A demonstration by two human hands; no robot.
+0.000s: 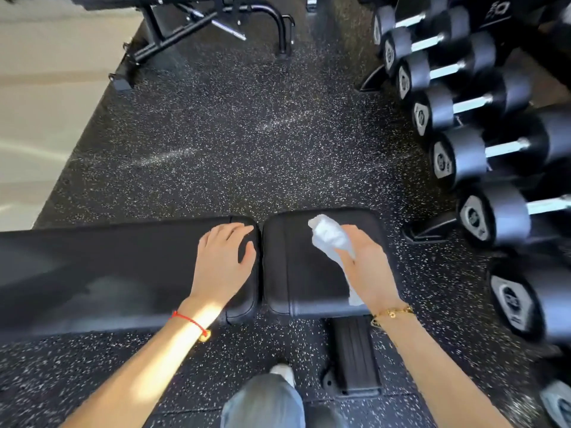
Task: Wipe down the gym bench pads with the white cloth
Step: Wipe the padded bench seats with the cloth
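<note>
**Bench wipe, mid-swipe on the seat pad**

Looking straight down at a black bench running left to right, split into two pads with a narrow gap between them. The long back pad (108, 267) takes up the left side and the shorter seat pad (296, 273) sits to the right of the gap.

The right hand (367, 270) is on the seat pad with the white cloth (329, 236) bunched under it. Most of the cloth sticks out past the fingertips toward 11 o'clock, and a thin strip trails back along the thumb side down to the wrist at the pad's near edge. The fingers look pressed flat on the cloth, close together, but they're blurry, so I can't tell if any are actually curled round it.

The left hand (224, 257) is palm-down on the back pad's right end, right beside the gap, fingers spread and slightly bent over the far edge, thumb out toward 2 o'clock. It holds nothing.

Around it: speckled rubber floor (216, 143), a dumbbell rack (463, 125) from 1 to 4 o'clock, another bench frame (197, 23) at 11 o'clock.
</note>
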